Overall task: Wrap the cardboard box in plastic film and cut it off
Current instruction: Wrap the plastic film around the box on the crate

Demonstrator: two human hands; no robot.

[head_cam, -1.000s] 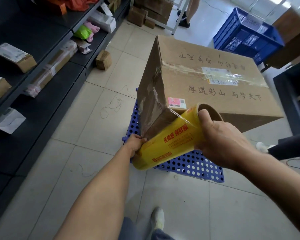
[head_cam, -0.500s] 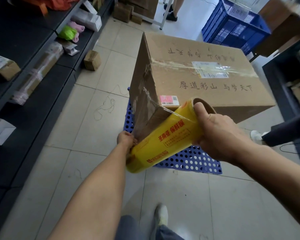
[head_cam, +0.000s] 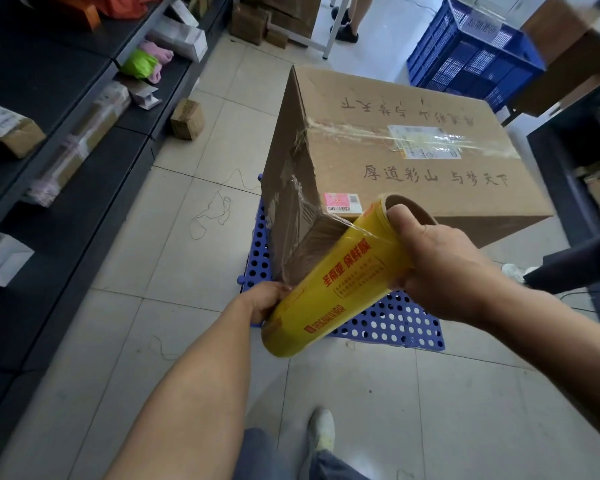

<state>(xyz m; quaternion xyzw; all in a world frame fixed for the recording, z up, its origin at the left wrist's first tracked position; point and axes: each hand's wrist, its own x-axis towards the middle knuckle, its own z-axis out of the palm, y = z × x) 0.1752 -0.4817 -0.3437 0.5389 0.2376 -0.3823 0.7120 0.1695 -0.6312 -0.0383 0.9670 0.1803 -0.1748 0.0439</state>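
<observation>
Bare forearms led to an ungloved left hand (head_cam: 264,301) and right hand (head_cam: 444,268); blue-grey denim trousers (head_cam: 267,455) and a pale, scuffed shoe (head_cam: 321,429) showed below.

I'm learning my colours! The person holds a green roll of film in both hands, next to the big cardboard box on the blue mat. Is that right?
Almost. The roll of film is yellow, not green, as the head view shows. The rest holds: the left hand and the right hand both hold it, next to the big cardboard box on the blue mat.
</observation>
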